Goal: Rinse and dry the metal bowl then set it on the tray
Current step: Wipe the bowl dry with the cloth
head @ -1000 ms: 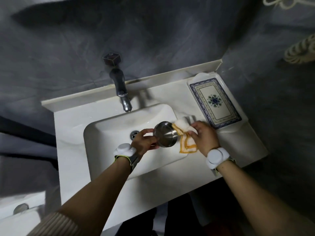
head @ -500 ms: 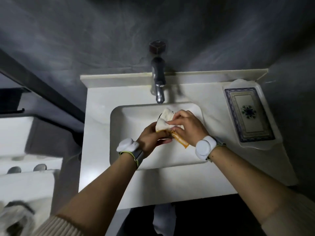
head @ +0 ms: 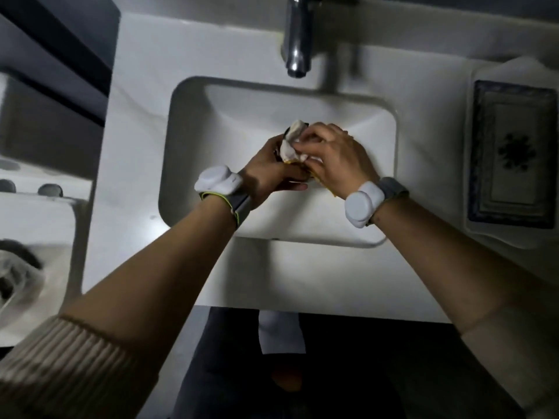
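Both hands work over the sink (head: 187, 140), so drips fall in the basin, not on the tabletop (head: 136, 116). Left hand (head: 269, 169) has its fingers clamped round the metal bowl (head: 279, 146), mostly hidden. Right hand (head: 335, 158) fingers pinch the cloth (head: 292, 140) against it, prob. drying. Tray (head: 511, 155) sits w/ bare top to the right, past the sink rim; tap (head: 298, 40) overhangs just behind.
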The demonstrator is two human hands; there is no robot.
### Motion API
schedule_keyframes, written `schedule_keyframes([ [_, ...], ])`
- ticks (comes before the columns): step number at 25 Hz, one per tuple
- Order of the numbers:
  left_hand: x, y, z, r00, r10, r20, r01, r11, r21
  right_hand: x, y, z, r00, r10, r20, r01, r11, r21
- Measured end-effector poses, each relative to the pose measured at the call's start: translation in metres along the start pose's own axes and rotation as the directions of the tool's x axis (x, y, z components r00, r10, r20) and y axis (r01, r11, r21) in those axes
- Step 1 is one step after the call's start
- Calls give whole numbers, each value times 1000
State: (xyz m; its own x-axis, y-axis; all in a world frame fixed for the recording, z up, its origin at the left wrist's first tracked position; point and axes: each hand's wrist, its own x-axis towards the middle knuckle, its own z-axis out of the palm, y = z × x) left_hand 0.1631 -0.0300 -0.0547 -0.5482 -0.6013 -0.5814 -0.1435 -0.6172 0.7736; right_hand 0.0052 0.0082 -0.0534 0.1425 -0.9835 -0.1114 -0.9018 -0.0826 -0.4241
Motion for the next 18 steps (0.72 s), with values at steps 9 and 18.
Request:
schedule_keyframes([
  [9, 56, -3, -20, 999, -36, -12, 35, 998, -50, 36, 45, 29, 990, -80, -119, 80, 997, -3],
  [18, 78, -12, -29, 995, 60, -82, -62, 998, -14, 50, 60, 39, 951, -179, -252, 173, 984, -48],
])
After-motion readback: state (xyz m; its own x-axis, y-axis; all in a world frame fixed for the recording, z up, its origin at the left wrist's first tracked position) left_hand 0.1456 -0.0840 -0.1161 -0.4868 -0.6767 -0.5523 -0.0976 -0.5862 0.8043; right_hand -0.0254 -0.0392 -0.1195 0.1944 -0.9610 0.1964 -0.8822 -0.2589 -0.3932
